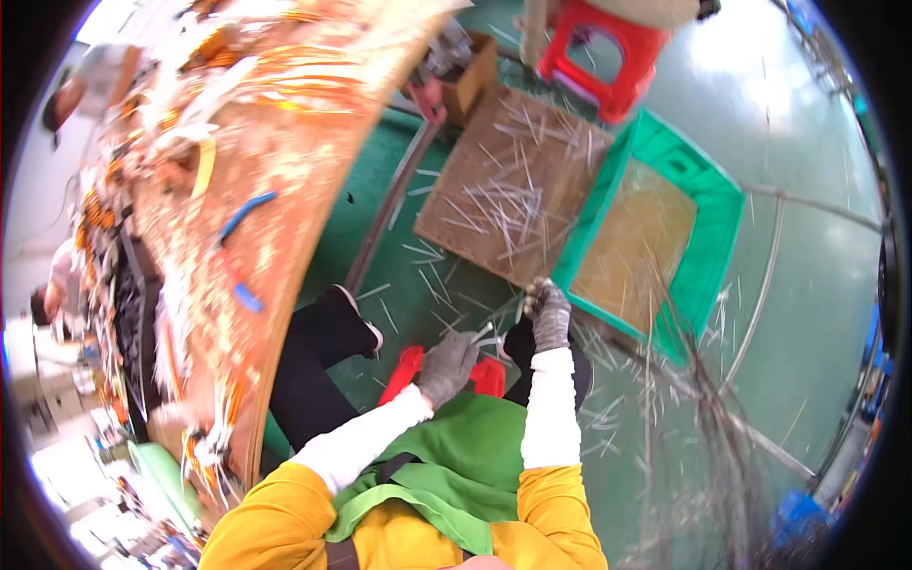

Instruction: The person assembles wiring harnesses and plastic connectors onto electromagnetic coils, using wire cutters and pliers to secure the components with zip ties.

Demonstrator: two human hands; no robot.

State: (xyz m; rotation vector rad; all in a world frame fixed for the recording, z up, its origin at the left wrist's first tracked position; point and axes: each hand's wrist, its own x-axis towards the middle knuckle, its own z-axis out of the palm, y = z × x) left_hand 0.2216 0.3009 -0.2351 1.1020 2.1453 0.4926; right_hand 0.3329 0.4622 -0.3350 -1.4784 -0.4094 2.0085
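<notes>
My left hand [448,369], in a grey glove, is over my lap. Its fingers are closed, and a short pale strip [485,332] sticks out at the fingertips. Further right and a little higher, my right hand [548,315], also gloved, is closed near the close corner of the green crate [708,275]. Whatever its fingers hold, if anything, is too small to make out. Beyond the hands lies a brown board [451,233] strewn with thin whitish strips [508,204].
A wooden worktable [313,204] on the left carries orange-and-white wire bundles [309,81] and a blue-handled tool [245,211]. A red stool [617,57] stands at the far side. Blurred thin dark strands [712,418] rise at the right, near a metal rail [765,294]. Strips litter the green floor.
</notes>
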